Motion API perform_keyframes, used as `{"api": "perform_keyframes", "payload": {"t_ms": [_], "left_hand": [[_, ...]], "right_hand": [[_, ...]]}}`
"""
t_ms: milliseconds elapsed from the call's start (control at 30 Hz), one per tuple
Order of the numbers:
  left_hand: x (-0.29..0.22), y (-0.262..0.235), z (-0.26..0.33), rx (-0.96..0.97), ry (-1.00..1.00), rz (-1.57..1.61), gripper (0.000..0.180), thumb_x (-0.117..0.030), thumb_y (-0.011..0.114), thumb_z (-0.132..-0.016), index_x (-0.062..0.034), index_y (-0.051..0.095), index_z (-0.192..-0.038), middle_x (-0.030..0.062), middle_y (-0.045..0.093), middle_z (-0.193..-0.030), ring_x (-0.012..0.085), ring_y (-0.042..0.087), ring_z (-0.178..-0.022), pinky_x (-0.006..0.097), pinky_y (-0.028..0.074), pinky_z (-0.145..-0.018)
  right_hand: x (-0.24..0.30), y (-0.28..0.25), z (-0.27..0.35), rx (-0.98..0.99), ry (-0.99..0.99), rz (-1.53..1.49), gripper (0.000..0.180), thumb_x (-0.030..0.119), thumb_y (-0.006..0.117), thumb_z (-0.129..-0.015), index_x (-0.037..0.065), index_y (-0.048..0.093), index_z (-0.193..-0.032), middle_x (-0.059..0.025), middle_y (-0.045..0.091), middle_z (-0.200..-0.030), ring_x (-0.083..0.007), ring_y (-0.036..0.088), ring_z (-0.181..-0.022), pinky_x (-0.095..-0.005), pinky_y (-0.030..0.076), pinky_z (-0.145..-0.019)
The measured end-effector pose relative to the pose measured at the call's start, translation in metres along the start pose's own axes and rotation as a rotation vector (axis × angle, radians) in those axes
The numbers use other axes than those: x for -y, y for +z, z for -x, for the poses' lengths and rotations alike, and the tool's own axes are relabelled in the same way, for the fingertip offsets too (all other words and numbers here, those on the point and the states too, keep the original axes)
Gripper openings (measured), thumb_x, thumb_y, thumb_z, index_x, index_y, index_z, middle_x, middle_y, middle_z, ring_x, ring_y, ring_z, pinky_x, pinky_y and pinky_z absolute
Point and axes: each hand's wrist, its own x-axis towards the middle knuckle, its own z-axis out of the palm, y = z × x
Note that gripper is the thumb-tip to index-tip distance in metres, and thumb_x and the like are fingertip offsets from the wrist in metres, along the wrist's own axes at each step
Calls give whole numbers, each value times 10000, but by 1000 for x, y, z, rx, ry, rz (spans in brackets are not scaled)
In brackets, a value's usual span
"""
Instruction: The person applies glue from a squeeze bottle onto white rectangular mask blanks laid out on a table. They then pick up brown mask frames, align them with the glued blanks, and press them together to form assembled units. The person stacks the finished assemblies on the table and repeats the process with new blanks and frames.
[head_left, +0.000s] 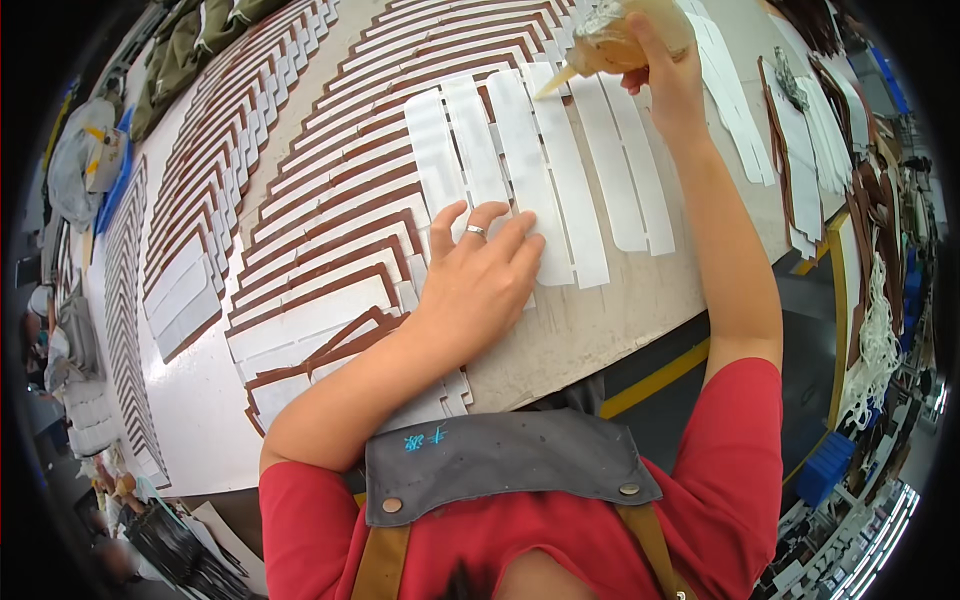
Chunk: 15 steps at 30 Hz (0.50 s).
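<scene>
My right hand is wrapped round a clear squeeze bottle of amber liquid, most likely glue. The bottle tilts so its pale nozzle points down at the top of a white strip. My left hand, with a ring on one finger, lies spread with fingertips on the lower part of the white strips. More white strips lie side by side just right of it. Left of my hand, overlapping rows of brown-edged white pieces fan across the table.
Further rows of brown-edged pieces cover the left of the table. Loose white strips and brown pieces lie at the right. Past the right edge hang pale cords near a blue bin. A plastic bag sits far left.
</scene>
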Motion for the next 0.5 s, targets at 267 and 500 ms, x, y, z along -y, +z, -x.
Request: {"api": "perform_keyframes", "payload": {"t_ms": [267, 500], "left_hand": [[-1, 2, -1, -18, 15, -40, 229, -115, 619, -775, -94, 615, -1003, 14, 578, -1139, 231, 499, -1096, 455, 224, -996], [-1, 3, -1, -36, 9, -38, 209, -120, 608, -790, -102, 615, -999, 9, 585, -1129, 228, 495, -1101, 456, 234, -988]], "right_hand": [[26, -18, 57, 88, 112, 145, 442, 415, 643, -833, 21, 528, -997, -39, 567, -715, -86, 491, -467, -211, 370, -383], [41, -37, 109, 162, 209, 43, 574, 381, 735, -758, 27, 469, -1122, -30, 572, -871, -59, 518, -565, -183, 385, -400]]}}
